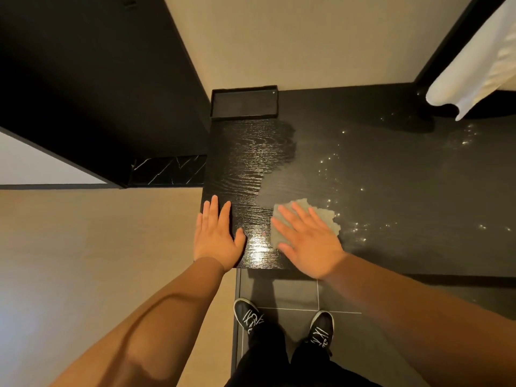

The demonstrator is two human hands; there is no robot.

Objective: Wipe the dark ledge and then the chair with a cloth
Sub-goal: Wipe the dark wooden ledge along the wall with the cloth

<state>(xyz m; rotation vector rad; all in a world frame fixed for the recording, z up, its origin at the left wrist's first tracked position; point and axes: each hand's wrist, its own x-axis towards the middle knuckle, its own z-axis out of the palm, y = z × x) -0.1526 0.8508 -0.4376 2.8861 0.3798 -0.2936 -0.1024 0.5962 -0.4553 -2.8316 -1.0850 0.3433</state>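
On the dark ledge (391,191), left hand (216,236) flat, empty; right hand (310,241) flat atop cloth (326,219); black tray (243,105) beyond

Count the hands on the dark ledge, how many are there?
2. The left hand lies flat on the left end of the dark ledge, near its front edge. The right hand presses flat on the grey cloth just beside it. None look hidden.
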